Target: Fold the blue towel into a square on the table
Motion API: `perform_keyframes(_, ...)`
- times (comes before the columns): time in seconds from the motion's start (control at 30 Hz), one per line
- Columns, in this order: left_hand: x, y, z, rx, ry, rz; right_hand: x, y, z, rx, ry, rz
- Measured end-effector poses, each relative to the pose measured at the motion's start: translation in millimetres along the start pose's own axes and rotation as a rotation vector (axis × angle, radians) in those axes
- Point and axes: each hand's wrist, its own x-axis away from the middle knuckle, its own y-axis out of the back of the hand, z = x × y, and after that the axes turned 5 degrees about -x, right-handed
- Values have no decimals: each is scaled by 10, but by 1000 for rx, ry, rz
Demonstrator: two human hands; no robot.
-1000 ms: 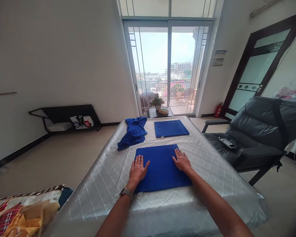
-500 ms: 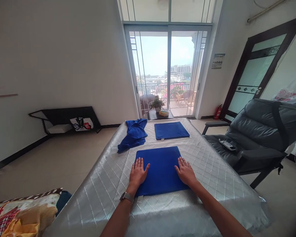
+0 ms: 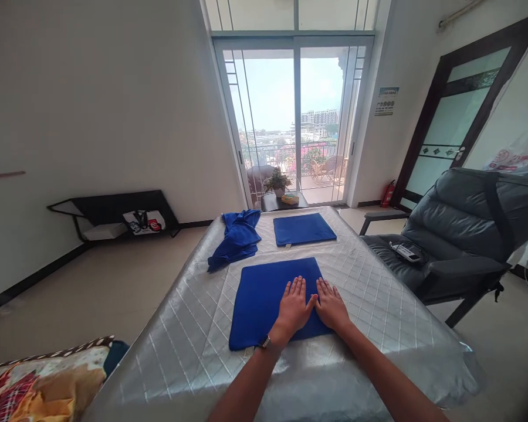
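A flat blue cloth cover (image 3: 259, 299), rectangular and with a small white tag at its near edge, lies on the silver quilted table cover (image 3: 193, 328). My left hand (image 3: 294, 305) rests flat on the right half of the blue cloth, fingers stretched out, a watch on its wrist. Beside it, my right hand (image 3: 331, 305) lies flat over the cloth's right edge, the two thumbs touching or nearly so. Farther back is a second flat blue cloth (image 3: 305, 228) with a white tag. Left of that sits a crumpled blue cloth (image 3: 237, 237).
A dark reclining chair (image 3: 449, 234) holding a white power strip (image 3: 405, 252) stands at the right. Patterned fabrics (image 3: 48, 381) lie at the lower left. A small black table (image 3: 270, 203) with a potted plant (image 3: 278, 181) stands before the glass sliding door (image 3: 296, 117).
My left hand has slid right across the blue cloth, from its left edge to beside my right hand. My right hand has stayed at the right edge.
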Motion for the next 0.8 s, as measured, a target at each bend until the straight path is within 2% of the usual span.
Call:
perform_keyframes(0.1,-115,-116,-344,77,-66,19,18,-10,-38,54,37,11)
perform_keyframes(0.2,-108,-195,-351,96,-25,44,18,-8,-40,64,40,4)
perform_keyframes(0.3,-13,-200,-127,96,6,66,-2,-5,-12,26,14,-20)
perform_keyframes(0.47,235,-76,350,23,122,136,-22,2,11,-30,-15,-13)
perform_keyframes(0.7,742,19,1092,-74,257,203,-13,4,0,-36,-21,-6)
perform_keyframes(0.8,923,11,1307,-100,284,204,-19,1,2,-31,-19,-2)
